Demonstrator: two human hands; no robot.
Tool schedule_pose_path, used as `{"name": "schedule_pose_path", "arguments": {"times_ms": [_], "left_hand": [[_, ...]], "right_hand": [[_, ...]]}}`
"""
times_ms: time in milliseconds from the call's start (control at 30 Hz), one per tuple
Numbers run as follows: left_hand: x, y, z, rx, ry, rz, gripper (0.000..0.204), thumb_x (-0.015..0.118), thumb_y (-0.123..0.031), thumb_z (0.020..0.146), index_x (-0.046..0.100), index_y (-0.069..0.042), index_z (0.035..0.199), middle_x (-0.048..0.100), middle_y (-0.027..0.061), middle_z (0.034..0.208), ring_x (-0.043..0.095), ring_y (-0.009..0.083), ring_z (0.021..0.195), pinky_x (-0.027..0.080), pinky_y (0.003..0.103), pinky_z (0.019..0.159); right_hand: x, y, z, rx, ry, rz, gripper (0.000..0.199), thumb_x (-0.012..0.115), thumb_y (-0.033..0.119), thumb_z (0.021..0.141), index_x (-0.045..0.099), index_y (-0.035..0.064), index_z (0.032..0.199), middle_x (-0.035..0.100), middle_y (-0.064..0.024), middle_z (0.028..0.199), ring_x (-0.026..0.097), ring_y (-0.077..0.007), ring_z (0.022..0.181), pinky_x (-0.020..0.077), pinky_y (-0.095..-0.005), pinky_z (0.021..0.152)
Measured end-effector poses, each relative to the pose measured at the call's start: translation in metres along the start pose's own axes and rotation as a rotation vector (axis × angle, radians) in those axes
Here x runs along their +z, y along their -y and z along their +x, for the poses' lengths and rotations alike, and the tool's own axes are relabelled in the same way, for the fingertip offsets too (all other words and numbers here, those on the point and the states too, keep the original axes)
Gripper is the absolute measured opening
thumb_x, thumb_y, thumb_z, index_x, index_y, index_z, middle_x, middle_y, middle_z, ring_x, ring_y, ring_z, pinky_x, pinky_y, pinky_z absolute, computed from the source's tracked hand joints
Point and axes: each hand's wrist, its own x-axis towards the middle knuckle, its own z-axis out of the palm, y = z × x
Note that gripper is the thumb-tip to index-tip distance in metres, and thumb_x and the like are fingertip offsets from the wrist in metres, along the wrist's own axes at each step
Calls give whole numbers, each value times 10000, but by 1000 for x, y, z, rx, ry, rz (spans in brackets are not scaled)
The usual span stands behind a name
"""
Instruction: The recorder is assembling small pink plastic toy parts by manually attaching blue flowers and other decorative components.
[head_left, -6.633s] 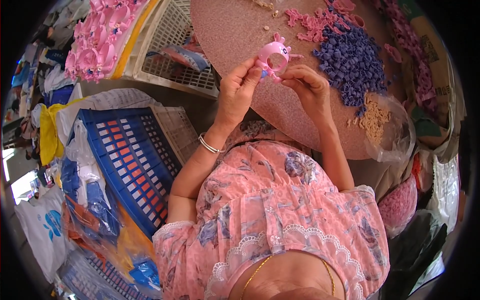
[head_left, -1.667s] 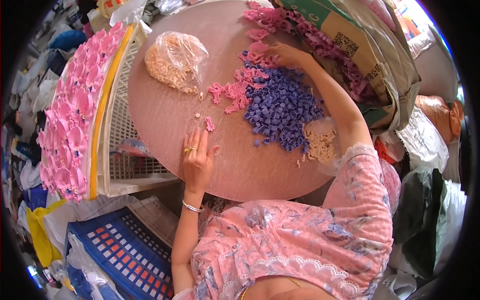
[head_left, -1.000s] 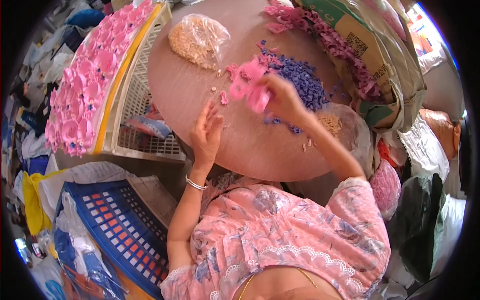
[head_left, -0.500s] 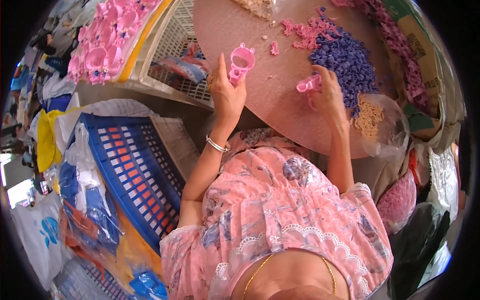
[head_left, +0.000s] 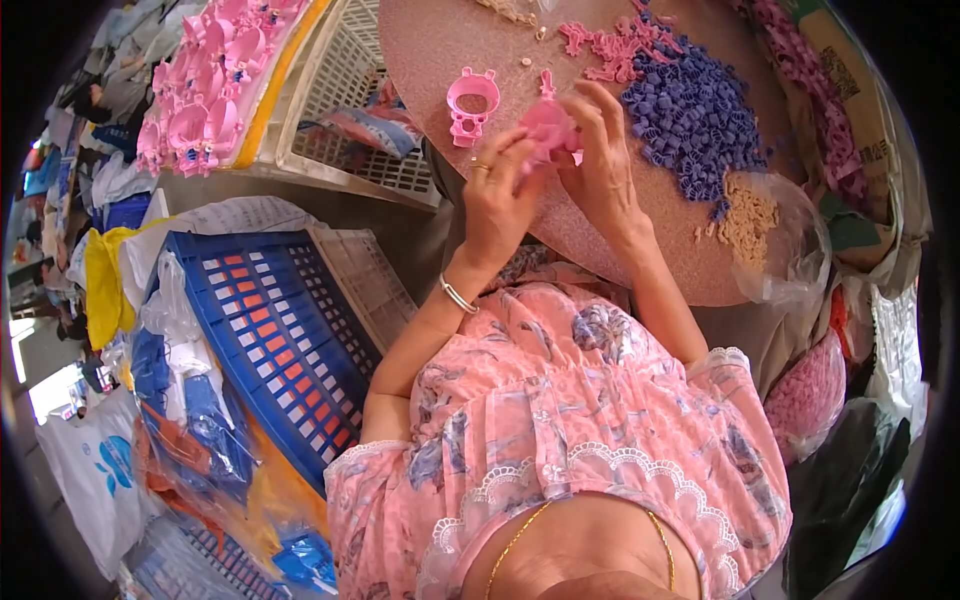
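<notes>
Over the round table, a pink plastic piece (head_left: 548,130) is between my two hands; its exact shape is blurred. My left hand (head_left: 497,195), wearing a ring and a bangle, pinches its near left side with closed fingers. My right hand (head_left: 608,165) is curled around the right side of the same piece, thumb below and fingers above. Left of it, flat on the table, lies a pink bear-shaped frame (head_left: 467,125) with a round opening and two ears. A small pink part (head_left: 546,84) lies just beyond my hands.
The speckled table (head_left: 660,265) bears a heap of small blue-purple parts (head_left: 690,115), tangled pink parts (head_left: 620,48) and beige parts (head_left: 748,225) in a clear bag. Pink pieces (head_left: 190,110) fill a tray at the left, above a white basket (head_left: 335,100). A blue crate (head_left: 200,300) leans below.
My left hand has let go of the bear-shaped frame, which now lies on the table. Both hands have come together at the pink piece that my right hand was holding.
</notes>
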Motion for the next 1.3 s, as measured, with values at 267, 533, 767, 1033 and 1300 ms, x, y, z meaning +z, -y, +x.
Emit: {"name": "schedule_pose_path", "arguments": {"times_ms": [267, 533, 767, 1033, 1300], "left_hand": [[0, 30, 5, 23, -55, 445, 248, 724, -24, 813, 657, -33, 1051, 615, 148, 1209, 627, 331, 1051, 523, 410, 864], [-29, 37, 37, -71, -337, 230, 232, 790, -82, 793, 678, -19, 986, 668, 131, 1088, 651, 308, 990, 540, 393, 826], [-52, 48, 33, -130, -356, 215, 267, 812, -117, 791, 682, -21, 1003, 684, 118, 1059, 659, 290, 972, 531, 390, 841], [-29, 28, 15, 36, -129, 278, 236, 735, -130, 865, 661, -18, 1059, 601, 171, 1237, 606, 364, 1094, 515, 438, 908], [14, 20, 38, 58, 70, 341, 264, 661, -156, 891, 694, -44, 1128, 665, 141, 1195, 597, 340, 1117, 444, 438, 996]], "right_hand": [[-17, -26, -15, 96, 53, -142, 353, 655, -20, 817, 569, 46, 1152, 663, -114, 1171, 576, -315, 1175, 390, -457, 1035], [-2, 23, 12, 50, 352, -471, 234, 637, 101, 765, 558, -11, 954, 647, -245, 1135, 617, -312, 1115, 414, -438, 966], [-5, 58, 18, 206, 877, 300, 177, 656, 95, 821, 610, 15, 972, 706, -152, 837, 690, -331, 747, 506, -409, 808], [-34, 18, 6, -7, 101, -375, 266, 628, -103, 745, 636, 40, 969, 600, -123, 965, 604, -330, 881, 500, -384, 741], [-25, -17, -46, 222, 242, -107, 465, 491, -182, 687, 582, 3, 1104, 523, -194, 1044, 574, -400, 947, 500, -429, 823]]}}
